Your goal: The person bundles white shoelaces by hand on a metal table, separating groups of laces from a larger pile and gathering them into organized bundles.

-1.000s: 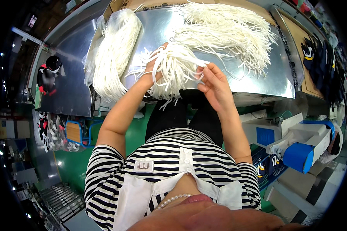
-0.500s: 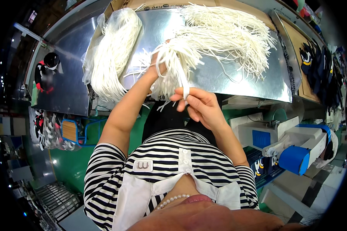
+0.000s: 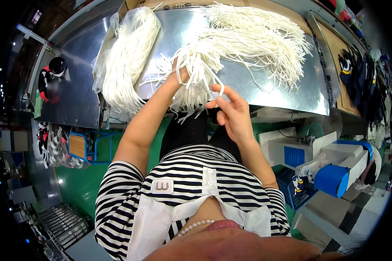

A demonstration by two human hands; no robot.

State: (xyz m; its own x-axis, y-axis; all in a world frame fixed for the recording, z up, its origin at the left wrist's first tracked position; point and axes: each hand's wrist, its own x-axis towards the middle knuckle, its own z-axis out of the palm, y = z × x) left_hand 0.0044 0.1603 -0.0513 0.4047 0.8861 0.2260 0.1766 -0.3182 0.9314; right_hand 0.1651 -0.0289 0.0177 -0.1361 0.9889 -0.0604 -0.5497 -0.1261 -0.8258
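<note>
Factory workstation, likely textile or garment. Evidence: steel worktable (image 3: 265,93), bulk bundles of white cords (image 3: 126,65) on it, blue-white machine (image 3: 331,167) at right, green floor (image 3: 80,182), stacked black goods (image 3: 357,74) on side bench.

Shiny sheet-metal worktable (image 3: 270,89) — bagged bundle of white cords (image 3: 126,61) at left, loose white cord pile (image 3: 257,39) spread at right.

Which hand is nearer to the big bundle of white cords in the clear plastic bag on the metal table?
The left. The left hand grips a bunch of white cords just beside the bagged bundle. The right hand is lower, off the metal table, farther from the bag.
</note>
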